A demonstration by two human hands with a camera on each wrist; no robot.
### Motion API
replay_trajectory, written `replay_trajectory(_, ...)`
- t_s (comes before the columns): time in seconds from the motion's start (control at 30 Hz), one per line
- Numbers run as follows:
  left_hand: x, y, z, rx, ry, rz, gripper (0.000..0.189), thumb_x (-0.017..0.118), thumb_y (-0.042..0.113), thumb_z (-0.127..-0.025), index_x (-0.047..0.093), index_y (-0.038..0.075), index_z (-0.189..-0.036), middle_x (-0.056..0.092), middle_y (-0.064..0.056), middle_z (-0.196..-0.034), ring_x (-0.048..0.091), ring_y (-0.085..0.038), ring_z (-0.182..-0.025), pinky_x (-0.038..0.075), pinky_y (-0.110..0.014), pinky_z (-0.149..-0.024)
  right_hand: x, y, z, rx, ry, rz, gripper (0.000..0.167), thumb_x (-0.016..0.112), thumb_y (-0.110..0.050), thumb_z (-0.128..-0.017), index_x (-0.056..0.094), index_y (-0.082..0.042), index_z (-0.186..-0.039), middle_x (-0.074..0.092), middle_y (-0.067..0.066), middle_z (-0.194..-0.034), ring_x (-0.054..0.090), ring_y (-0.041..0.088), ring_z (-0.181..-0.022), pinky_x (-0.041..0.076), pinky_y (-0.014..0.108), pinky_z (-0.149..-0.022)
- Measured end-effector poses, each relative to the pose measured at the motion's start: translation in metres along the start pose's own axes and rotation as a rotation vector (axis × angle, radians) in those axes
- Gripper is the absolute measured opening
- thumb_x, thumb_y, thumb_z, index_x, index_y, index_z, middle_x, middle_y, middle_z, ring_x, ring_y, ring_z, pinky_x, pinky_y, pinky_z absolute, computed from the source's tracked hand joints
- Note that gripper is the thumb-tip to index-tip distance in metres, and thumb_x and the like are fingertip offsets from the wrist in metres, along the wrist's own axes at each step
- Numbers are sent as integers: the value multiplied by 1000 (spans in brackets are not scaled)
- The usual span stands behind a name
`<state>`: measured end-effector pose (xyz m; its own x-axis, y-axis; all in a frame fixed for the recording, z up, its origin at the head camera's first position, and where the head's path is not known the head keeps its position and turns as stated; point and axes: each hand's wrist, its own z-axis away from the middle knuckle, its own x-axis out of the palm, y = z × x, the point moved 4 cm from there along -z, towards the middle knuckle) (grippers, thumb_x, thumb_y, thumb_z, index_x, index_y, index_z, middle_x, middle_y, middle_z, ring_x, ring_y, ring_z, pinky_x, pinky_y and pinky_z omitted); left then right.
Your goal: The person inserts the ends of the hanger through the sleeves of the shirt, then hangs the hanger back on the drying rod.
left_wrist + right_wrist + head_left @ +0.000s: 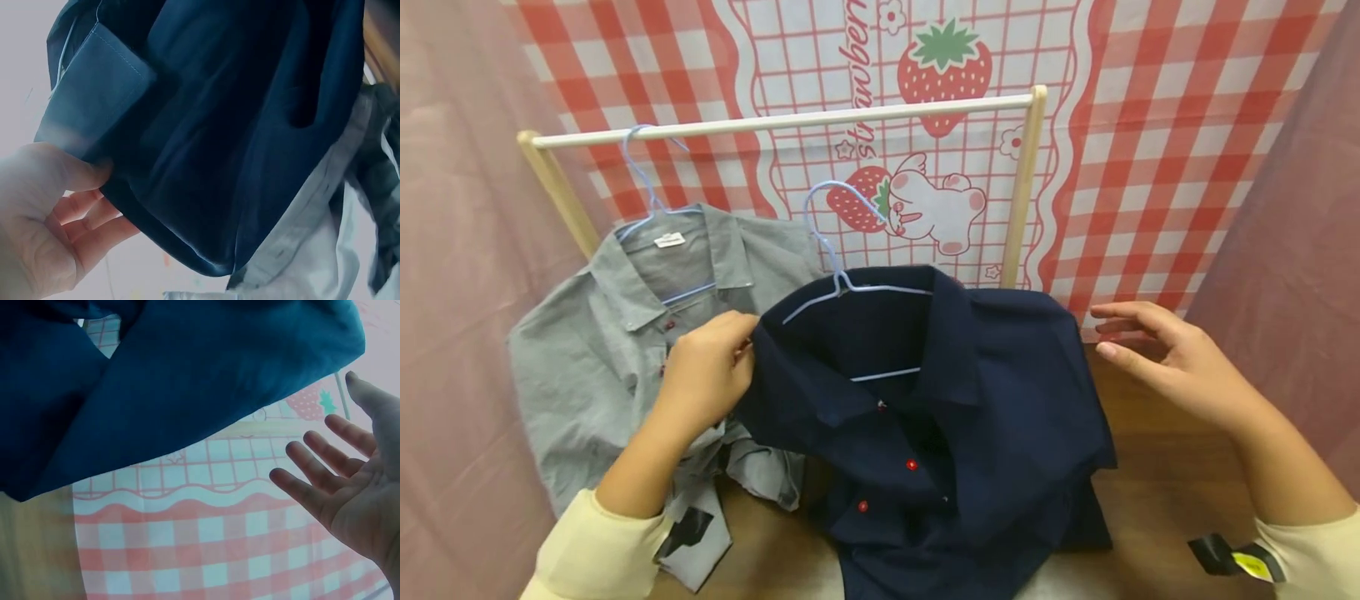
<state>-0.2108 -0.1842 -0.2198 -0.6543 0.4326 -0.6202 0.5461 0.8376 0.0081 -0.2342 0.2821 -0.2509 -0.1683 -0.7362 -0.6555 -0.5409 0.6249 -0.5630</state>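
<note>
A navy blue shirt (1022, 375) with red buttons hangs on a light blue hanger (829, 237), held up in front of the rack. My left hand (711, 367) pinches the shirt at its shoulder beside the collar; in the left wrist view the thumb lies on the cloth and the fingers go behind it. The hanger's hook stands below the rack's rail, apart from it. My right hand (1180, 367) is held out to the right of the shirt's other shoulder, fingers spread and touching nothing, as the right wrist view (350, 481) also shows.
A clothes rack with a white rail (790, 122) and wooden posts (1024, 192) stands behind. On its left end a grey shirt (572, 333) hangs from another blue hanger (640, 171). Behind is a red checked strawberry cloth (1172, 150); pink curtains (452, 292) flank both sides.
</note>
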Motion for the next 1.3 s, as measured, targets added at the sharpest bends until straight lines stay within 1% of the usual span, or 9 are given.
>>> replay_trajectory(0.23,-11,-8,3,-30,30,-33,22,61,-14,-71,66,1,-87,60,-11,-75,56,-25,-61,45,-42,-53,4,10,-6,80,8,26,44,71,-14,-89,58,-14,-131,56,-21,-115,54,-13,-97,46,8,-70)
replay_trajectory(0.43,-22,-10,-4,-36,86,-76,19,57,-11,-73,65,2,-84,62,-13,-76,59,-31,-64,45,-47,-52,8,17,-11,125,-7,4,41,68,-17,-92,57,-13,-132,61,5,-121,55,-11,-96,48,11,-70)
replay_trajectory(0.57,-30,-15,-15,-67,108,-104,15,54,-9,-74,62,3,-80,63,-14,-78,61,-35,-68,44,-52,-53,11,21,-14,147,-20,-2,42,67,-20,-93,56,-12,-132,61,13,-123,54,-13,-95,47,11,-71)
replay_trajectory(0.83,-48,-31,-31,-121,106,-175,18,51,-5,-78,67,2,-85,64,-18,-79,61,-42,-72,41,-58,-55,16,22,-21,141,-26,-4,43,68,-23,-92,56,-11,-132,60,13,-125,54,-13,-95,45,7,-73)
replay_trajectory(0.97,-49,-39,-34,-156,87,-206,19,50,-4,-79,67,2,-86,64,-20,-80,60,-46,-74,40,-61,-55,20,23,-28,127,-12,-17,42,69,-24,-92,57,-9,-129,61,14,-122,54,-12,-94,45,7,-74)
replay_trajectory(1.1,-49,-47,-36,-184,71,-225,17,49,-3,-79,65,1,-83,63,-22,-80,59,-49,-75,39,-62,-56,27,25,-38,95,-10,-26,45,68,-23,-92,56,-4,-131,60,19,-123,54,-11,-94,45,7,-74)
replay_trajectory(1.13,-49,-49,-36,-188,68,-227,17,49,-3,-79,65,1,-82,63,-22,-80,59,-49,-75,39,-62,-56,29,25,-40,90,-11,-23,46,68,-24,-93,55,-3,-131,60,20,-124,54,-10,-95,45,7,-74)
replay_trajectory(1.2,-49,-52,-37,-198,53,-233,16,48,-3,-79,64,1,-81,63,-23,-81,58,-50,-75,39,-62,-56,33,26,-45,93,-13,-17,49,68,-25,-93,54,-2,-133,59,22,-125,59,-1,-99,45,8,-72)
replay_trajectory(1.3,-48,-56,-38,-212,32,-242,16,47,-2,-80,63,1,-79,63,-24,-81,58,-52,-75,38,-62,-56,39,28,-54,121,-13,-31,50,67,-27,-93,52,-2,-134,58,23,-126,63,22,-106,47,10,-70)
